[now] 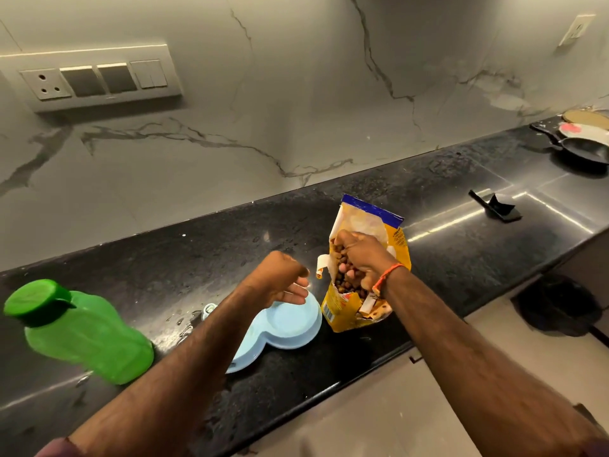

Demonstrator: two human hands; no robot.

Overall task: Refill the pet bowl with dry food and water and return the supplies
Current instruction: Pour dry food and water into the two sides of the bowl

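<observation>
A light blue double pet bowl point(290, 328) lies on the black counter point(445, 252), partly hidden under my left forearm. Its right compartment looks bare. Just right of it stands a torn-open yellow bag of dry food point(346, 311) with brown kibble showing inside. My right hand point(361, 255) is inside the bag's opening, fingers closed around kibble. Above the bowl's right compartment hovers my left hand point(281, 278), fingers loosely curled and holding nothing. A green water bottle point(85, 338) with its green cap on stands at the left of the counter.
Water drops and a small pale cap-like object point(208, 310) lie on the counter left of the bowl. A small black object point(497, 207) sits further right, a black pan point(583, 150) at the far right. A marble wall with a switch panel point(95, 80) rises behind.
</observation>
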